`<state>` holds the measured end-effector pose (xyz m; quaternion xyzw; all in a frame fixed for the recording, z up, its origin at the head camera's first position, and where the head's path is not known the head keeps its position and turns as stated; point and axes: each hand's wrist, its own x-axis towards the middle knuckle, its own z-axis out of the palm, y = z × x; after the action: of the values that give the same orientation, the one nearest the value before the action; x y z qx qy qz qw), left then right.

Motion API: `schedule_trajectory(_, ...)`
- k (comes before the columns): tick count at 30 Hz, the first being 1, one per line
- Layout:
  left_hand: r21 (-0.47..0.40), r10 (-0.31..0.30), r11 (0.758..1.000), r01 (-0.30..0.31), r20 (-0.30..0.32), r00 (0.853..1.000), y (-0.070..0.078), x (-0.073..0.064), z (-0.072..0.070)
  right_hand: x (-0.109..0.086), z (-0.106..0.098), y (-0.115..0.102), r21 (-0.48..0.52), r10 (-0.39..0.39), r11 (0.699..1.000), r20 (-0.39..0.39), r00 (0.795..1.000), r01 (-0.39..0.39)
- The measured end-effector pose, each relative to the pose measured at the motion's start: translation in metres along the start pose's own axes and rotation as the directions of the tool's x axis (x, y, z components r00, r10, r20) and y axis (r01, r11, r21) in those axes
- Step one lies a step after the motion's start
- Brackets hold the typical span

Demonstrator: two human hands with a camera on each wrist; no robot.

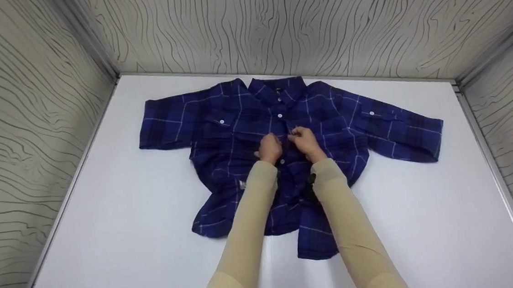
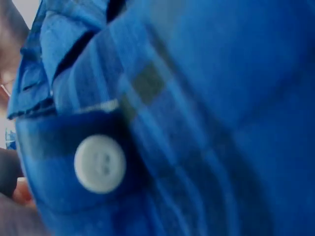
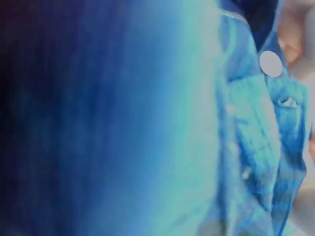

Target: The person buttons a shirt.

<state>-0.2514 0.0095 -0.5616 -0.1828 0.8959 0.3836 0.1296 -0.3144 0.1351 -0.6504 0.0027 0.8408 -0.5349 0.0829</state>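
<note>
Nearest, beige sleeves (image 1: 254, 208) reach in over the lower shirt; the hem (image 1: 317, 252) points at the person, its right-hand flap lying closest. Plaid shirt (image 1: 248, 149) is mid-surface (image 1: 107, 229), front up, collar away; likely laid that way so the placket (image 1: 286, 178) runs straight between both arms. A white label (image 1: 242, 185) shows by the left forearm; one button (image 1: 282, 161) sits just nearer than the hands.

Left hand (image 1: 269, 149): grip curled, pinching cloth beside the placket; fingertips partly hidden; probably steadying that side. Right hand (image 1: 304, 141): grip pinching the other front edge, slightly raised; likely to keep the layers apart and the edge in reach. Right wrist view is blurred, but shows a pale button (image 3: 271, 64) by a slit (image 3: 288, 102) in the cloth.

Farther, upper button (image 1: 280, 115) lies on the placket; collar (image 1: 298, 87) lies beyond; shirt sleeves (image 1: 165, 123) spread sideways, off the work zone; patterned wall (image 1: 274, 23) behind.
</note>
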Motion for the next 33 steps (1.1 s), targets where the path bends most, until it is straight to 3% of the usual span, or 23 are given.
schedule_trajectory(3, -0.069, -0.005, 0.998, 0.005, -0.003, 1.0, -0.003, 0.002, -0.002, -0.052, -0.011, -0.075, 0.094, 0.054, 0.994, 0.026, 0.998, -0.056)
schedule_trajectory(6, -0.157, 0.01, 0.988, -0.009, 0.006, 1.0, -0.005, 0.003, -0.003, -0.072, -0.014, -0.102, 0.149, 0.043, 0.988, 0.031, 0.999, -0.047)
schedule_trajectory(8, -0.215, 0.021, 0.976, -0.02, 0.005, 1.0, -0.006, 0.004, -0.003, -0.076, -0.013, -0.106, 0.157, 0.038, 0.987, 0.037, 0.999, -0.043)
schedule_trajectory(11, -0.285, 0.015, 0.958, -0.018, -0.011, 1.0, -0.006, 0.005, -0.003, -0.07, -0.01, -0.095, 0.162, 0.023, 0.986, 0.045, 0.999, -0.03)
schedule_trajectory(16, -0.349, -0.021, 0.937, 0.008, -0.032, 0.999, -0.006, 0.009, -0.001, -0.062, -0.002, -0.079, 0.134, 0.0, 0.991, 0.011, 1.0, -0.001)
schedule_trajectory(18, -0.352, -0.01, 0.936, -0.007, -0.045, 0.999, -0.006, 0.009, 0.001, -0.062, 0.0, -0.078, 0.128, -0.005, 0.992, -0.012, 1.0, 0.006)
schedule_trajectory(22, -0.379, 0.078, 0.92, -0.103, -0.081, 0.994, -0.037, 0.066, 0.048, -0.062, 0.0, -0.077, 0.117, -0.002, 0.993, -0.038, 0.999, 0.006)
schedule_trajectory(25, -0.393, 0.111, 0.91, -0.134, -0.081, 0.991, -0.059, 0.112, 0.084, -0.061, -0.002, -0.077, 0.102, 0.003, 0.995, -0.041, 0.999, 0.002)
schedule_trajectory(26, -0.403, 0.109, 0.907, -0.119, -0.048, 0.993, -0.058, 0.11, 0.082, -0.061, -0.003, -0.077, 0.093, 0.002, 0.996, -0.039, 0.999, 0.002)
schedule_trajectory(28, -0.424, 0.111, 0.897, -0.121, -0.049, 0.993, -0.052, 0.096, 0.07, -0.062, -0.003, -0.077, 0.09, 0.002, 0.996, -0.026, 1.0, 0.001)
schedule_trajectory(32, -0.437, 0.072, 0.896, -0.078, -0.03, 0.997, -0.024, 0.037, 0.022, -0.062, -0.004, -0.078, 0.129, 0.021, 0.991, -0.017, 1.0, -0.019)
schedule_trajectory(33, -0.427, 0.055, 0.902, -0.067, -0.04, 0.998, -0.019, 0.028, 0.016, -0.062, -0.004, -0.078, 0.144, 0.028, 0.989, -0.016, 0.999, -0.025)
